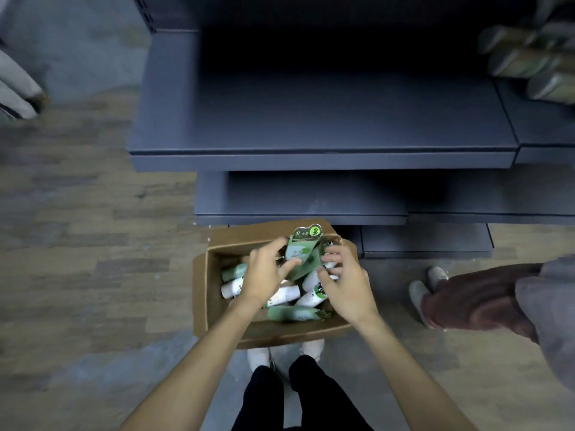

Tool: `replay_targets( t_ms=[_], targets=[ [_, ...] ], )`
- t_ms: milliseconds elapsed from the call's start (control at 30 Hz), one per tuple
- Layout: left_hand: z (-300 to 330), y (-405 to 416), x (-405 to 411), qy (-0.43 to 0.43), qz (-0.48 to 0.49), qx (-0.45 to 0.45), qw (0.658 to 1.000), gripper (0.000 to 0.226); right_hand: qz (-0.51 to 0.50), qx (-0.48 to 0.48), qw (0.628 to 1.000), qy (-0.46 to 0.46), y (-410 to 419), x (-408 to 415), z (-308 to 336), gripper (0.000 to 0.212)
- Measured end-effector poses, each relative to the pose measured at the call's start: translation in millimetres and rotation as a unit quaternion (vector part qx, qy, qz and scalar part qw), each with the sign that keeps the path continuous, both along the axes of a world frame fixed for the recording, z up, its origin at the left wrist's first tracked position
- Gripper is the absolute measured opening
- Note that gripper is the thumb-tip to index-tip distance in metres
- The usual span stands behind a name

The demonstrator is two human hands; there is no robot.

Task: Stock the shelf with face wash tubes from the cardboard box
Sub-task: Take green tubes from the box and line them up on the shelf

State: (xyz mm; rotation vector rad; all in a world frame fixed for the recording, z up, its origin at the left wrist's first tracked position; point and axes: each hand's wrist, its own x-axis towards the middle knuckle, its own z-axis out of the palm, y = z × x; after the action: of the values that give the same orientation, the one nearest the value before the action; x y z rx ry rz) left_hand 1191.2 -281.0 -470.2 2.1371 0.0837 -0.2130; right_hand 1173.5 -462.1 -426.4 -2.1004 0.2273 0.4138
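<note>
An open cardboard box (202, 293) sits on the floor at my feet, in front of the dark grey shelf (311, 119). Several white and green face wash tubes (286, 295) lie jumbled inside it. My left hand (264, 272) grips a green carded face wash pack (301, 247) held upright over the box's far end. My right hand (345, 284) reaches in beside it, fingers curled around the pack's right side and a tube below; how firmly it holds is unclear.
Two lower shelf boards (298, 197) step out below the main one. Blurred green packs (525, 60) stand on the shelf at far right. Another person's legs and grey shoes (426, 290) are at right. A pale trouser leg (18, 85) shows far left. Wood-look floor surrounds.
</note>
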Motion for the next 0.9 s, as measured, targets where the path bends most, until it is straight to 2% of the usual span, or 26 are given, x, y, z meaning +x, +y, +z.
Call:
replay_targets(
  t_ms=[100, 300, 500, 700, 900],
  targets=[
    [32.4, 11.0, 8.6, -0.031, 0.019, -0.04, 0.999, 0.032, 0.006, -0.001, 0.998, -0.055, 13.5, 17.0, 36.0, 0.033],
    [111.8, 27.5, 25.6, -0.114, 0.016, -0.091, 0.989, 0.033, 0.018, 0.005, 0.991, -0.13, 34.8, 32.3, 104.6, 0.034],
    [204.4, 58.1, 42.4, -0.195, -0.014, -0.084, 0.977, 0.035, 0.034, 0.022, 0.977, -0.207, 53.7, 45.3, 192.6, 0.036],
    [327.7, 83.4, 63.1, -0.296, -0.038, -0.072, 0.952, 0.034, 0.064, 0.042, 0.943, -0.324, 74.9, 64.7, 309.8, 0.032],
    [443.3, 87.3, 96.2, -0.381, -0.055, -0.045, 0.922, 0.048, 0.091, -0.002, 0.908, -0.409, 81.5, 86.4, 413.4, 0.027]
  ],
)
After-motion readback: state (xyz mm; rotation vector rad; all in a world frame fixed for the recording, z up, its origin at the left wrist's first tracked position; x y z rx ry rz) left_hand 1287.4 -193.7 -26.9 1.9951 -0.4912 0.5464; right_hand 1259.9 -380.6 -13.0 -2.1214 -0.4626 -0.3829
